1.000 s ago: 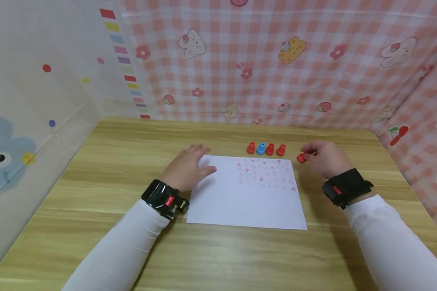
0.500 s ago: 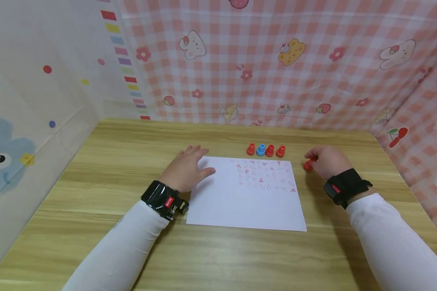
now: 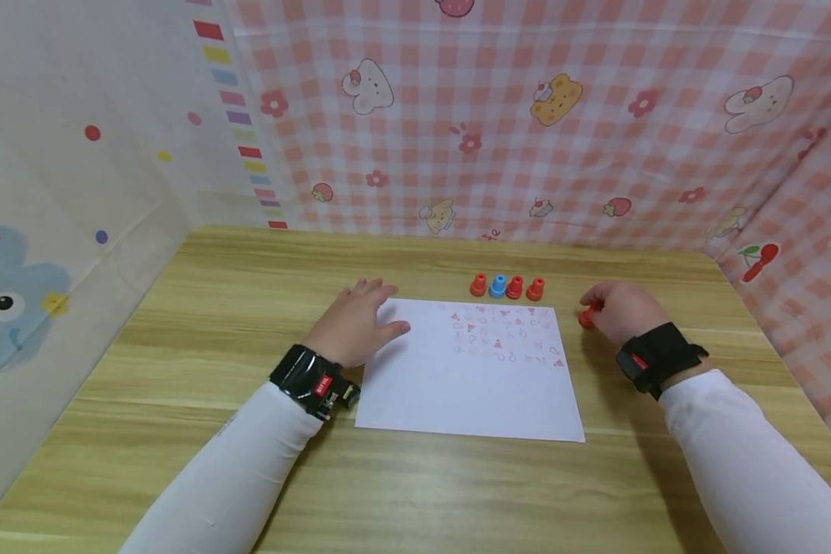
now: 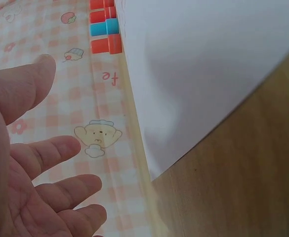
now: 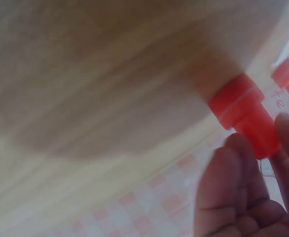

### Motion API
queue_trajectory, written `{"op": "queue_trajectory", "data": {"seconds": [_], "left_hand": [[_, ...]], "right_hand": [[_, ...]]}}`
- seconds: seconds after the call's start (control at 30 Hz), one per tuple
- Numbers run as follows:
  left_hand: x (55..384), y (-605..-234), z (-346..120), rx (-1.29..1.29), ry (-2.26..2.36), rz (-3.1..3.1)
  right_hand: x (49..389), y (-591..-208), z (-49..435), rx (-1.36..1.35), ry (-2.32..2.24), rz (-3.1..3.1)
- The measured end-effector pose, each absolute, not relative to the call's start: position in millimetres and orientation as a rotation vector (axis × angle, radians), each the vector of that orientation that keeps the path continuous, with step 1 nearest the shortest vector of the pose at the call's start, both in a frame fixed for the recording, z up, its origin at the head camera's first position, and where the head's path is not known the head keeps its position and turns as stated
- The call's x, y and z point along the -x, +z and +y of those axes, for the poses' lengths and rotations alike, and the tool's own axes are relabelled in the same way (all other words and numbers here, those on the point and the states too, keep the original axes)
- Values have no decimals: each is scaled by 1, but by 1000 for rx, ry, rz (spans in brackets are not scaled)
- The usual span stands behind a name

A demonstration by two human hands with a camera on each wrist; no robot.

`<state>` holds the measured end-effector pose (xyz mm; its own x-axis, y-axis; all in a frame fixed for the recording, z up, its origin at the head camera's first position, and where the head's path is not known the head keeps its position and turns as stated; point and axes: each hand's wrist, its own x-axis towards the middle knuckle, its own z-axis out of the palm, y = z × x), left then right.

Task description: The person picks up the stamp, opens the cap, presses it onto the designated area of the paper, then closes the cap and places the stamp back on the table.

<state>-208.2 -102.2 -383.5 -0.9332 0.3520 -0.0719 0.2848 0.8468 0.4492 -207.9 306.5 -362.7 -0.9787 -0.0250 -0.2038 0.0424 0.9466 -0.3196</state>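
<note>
My right hand (image 3: 626, 312) pinches a red toy stamp (image 5: 248, 116) by its narrow upper part, just right of the paper. The stamp's wide end is down at the wooden table. A white sheet of paper (image 3: 457, 392) lies in the middle, with small faint red prints (image 3: 498, 331) over its upper right part. At the sheet's upper left edge, my left hand (image 3: 353, 323) is spread with nothing in it, its thumb over the paper. Whether the left fingers touch the sheet I cannot tell.
Behind the paper's far edge, a blue stamp (image 3: 496, 287) stands in a row with several red stamps (image 3: 535, 289). The wooden table (image 3: 415, 492) ends at a pink checkered cloth (image 3: 415, 138) at the back.
My right hand has moved slightly right and nearer with the red stamp, bringing it down to the table. The left hand has stayed in place.
</note>
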Motion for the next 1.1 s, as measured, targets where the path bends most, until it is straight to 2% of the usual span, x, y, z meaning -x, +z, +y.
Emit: {"op": "queue_trajectory", "data": {"seconds": [0.4, 0.83, 1.1], "left_hand": [[207, -382, -101, -478, 655, 2869], [207, -385, -100, -478, 651, 2881], [206, -385, -99, -480, 640, 2881]], "right_hand": [[218, -337, 265, 80, -413, 2944], [246, -345, 238, 53, -390, 2919], [249, -345, 229, -48, -427, 2872]]}}
